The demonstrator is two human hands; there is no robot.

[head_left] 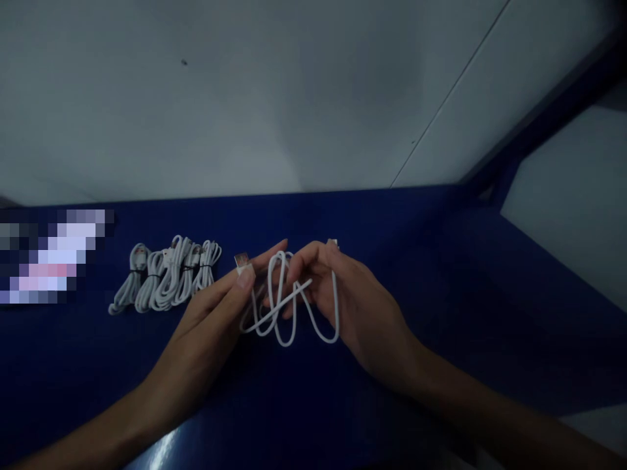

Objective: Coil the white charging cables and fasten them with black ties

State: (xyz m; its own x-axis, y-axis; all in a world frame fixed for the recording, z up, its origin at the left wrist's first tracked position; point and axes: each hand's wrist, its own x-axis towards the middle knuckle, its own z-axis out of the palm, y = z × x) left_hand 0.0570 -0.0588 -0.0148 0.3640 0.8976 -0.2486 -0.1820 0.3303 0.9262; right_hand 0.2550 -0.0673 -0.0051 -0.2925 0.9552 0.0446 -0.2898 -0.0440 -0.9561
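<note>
A loose white USB cable [284, 307] hangs in several loops between both hands above the dark blue table [441, 294]. My left hand [220, 307] pinches the cable near its silver USB plug [241, 262], thumb and fingers closed on it. My right hand [353, 300] has its fingers curled round the loops, and the cable's other end shows at its fingertips. To the left lies a row of bundled white cables [166, 274], each tied with a dark band, apart from both hands.
A pixelated patch covers something at the table's far left [49, 258]. A pale grey wall [245, 98] rises behind the table. A dark blue frame bar [539, 111] runs diagonally at the upper right.
</note>
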